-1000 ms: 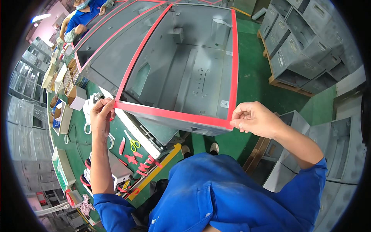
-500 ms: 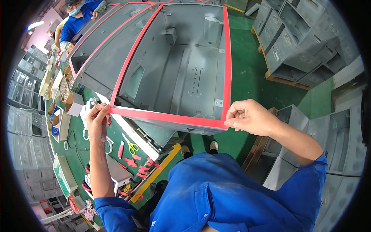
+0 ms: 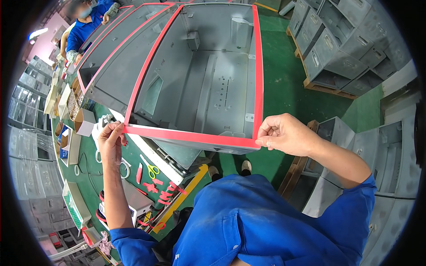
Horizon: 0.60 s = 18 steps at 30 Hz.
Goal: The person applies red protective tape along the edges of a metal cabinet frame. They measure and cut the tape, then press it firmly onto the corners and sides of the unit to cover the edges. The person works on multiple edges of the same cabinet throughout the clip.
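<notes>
A strip of red tape [image 3: 191, 136] runs along the near rim of an open grey metal cabinet [image 3: 191, 84]. My left hand [image 3: 111, 141] pinches the tape's left end at the cabinet's near left corner. At the near right corner my right hand [image 3: 286, 134] pinches the other end between thumb and fingertips. The strip is stretched between both hands, close over the rim; whether it touches all along I cannot tell. More red tape lines the cabinet's left and right rims. Inside it show a small box-like bracket and a base plate with rows of holes.
Left on the green bench lie scissors [image 3: 151, 167], a red cutter [image 3: 139, 173], red tape pieces [image 3: 166, 195] and parts boxes [image 3: 71, 142]. More taped cabinets stand beyond, with a person in blue [image 3: 91, 24] beside them. Grey metal boxes [image 3: 341, 48] sit on a pallet at right.
Both hands keep their pinch on the tape with almost no movement. The view has shifted very slightly; the co-worker's head has moved a little.
</notes>
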Each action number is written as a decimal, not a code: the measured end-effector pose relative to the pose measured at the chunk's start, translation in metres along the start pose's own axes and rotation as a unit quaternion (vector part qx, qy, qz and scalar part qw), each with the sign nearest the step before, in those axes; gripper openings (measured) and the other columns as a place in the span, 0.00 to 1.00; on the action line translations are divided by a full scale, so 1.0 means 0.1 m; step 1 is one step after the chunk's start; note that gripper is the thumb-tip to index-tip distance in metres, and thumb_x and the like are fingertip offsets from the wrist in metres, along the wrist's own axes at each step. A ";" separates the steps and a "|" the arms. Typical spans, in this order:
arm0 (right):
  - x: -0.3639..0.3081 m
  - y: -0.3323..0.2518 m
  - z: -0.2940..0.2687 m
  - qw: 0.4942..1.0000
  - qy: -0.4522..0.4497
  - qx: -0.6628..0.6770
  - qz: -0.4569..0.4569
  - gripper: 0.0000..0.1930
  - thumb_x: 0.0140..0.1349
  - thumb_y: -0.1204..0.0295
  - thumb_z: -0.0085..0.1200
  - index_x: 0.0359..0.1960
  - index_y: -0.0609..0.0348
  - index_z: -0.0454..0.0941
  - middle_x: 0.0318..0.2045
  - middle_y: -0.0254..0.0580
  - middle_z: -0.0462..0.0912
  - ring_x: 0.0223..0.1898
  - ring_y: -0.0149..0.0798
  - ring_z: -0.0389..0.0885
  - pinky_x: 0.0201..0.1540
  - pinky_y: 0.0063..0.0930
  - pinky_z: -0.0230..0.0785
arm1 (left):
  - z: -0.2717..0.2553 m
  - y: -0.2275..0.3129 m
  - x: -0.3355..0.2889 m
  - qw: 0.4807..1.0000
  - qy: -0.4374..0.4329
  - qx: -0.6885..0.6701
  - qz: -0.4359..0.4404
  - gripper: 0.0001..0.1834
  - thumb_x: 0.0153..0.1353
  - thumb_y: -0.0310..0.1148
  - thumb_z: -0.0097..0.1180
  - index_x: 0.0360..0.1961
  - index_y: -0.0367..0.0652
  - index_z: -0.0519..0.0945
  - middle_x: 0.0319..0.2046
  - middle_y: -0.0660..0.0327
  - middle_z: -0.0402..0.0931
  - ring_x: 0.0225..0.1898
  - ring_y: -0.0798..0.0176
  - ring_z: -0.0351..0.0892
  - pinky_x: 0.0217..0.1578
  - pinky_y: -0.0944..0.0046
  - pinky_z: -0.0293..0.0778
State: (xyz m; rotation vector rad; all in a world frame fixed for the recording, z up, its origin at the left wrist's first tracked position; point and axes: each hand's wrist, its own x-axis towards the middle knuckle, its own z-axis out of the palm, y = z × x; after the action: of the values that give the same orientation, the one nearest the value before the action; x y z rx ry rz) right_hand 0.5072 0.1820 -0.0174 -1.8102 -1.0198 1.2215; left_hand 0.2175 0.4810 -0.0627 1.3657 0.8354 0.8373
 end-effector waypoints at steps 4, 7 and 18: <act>0.01 0.02 0.01 1.000 0.004 -0.014 -0.013 0.05 0.54 0.75 0.54 0.27 0.65 0.73 0.24 0.37 0.77 0.25 0.25 0.73 0.29 0.18 0.68 | 0.00 0.00 0.00 1.000 0.001 -0.004 0.001 0.02 0.51 0.23 0.56 0.24 0.38 0.76 0.24 0.64 0.73 0.17 0.75 0.67 0.16 0.76 0.62; 0.01 0.02 0.01 1.000 0.007 -0.016 -0.010 0.05 0.54 0.75 0.54 0.27 0.65 0.73 0.24 0.37 0.77 0.25 0.25 0.73 0.29 0.18 0.68 | 0.02 0.00 0.00 1.000 0.003 -0.007 0.001 0.02 0.51 0.23 0.56 0.24 0.38 0.76 0.24 0.64 0.73 0.17 0.76 0.68 0.16 0.76 0.63; -0.01 0.02 0.03 1.000 0.018 -0.024 -0.002 0.04 0.53 0.76 0.54 0.27 0.64 0.73 0.22 0.34 0.75 0.24 0.23 0.71 0.27 0.17 0.64 | 0.00 -0.01 0.00 1.000 0.006 -0.008 0.004 0.02 0.51 0.23 0.57 0.24 0.38 0.76 0.23 0.64 0.73 0.17 0.75 0.68 0.16 0.76 0.62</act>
State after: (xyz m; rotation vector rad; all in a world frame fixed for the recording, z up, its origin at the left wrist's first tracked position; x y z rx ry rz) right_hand 0.5043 0.1810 -0.0197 -1.8601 -1.0396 1.1660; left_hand 0.2174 0.4812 -0.0642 1.3526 0.8311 0.8580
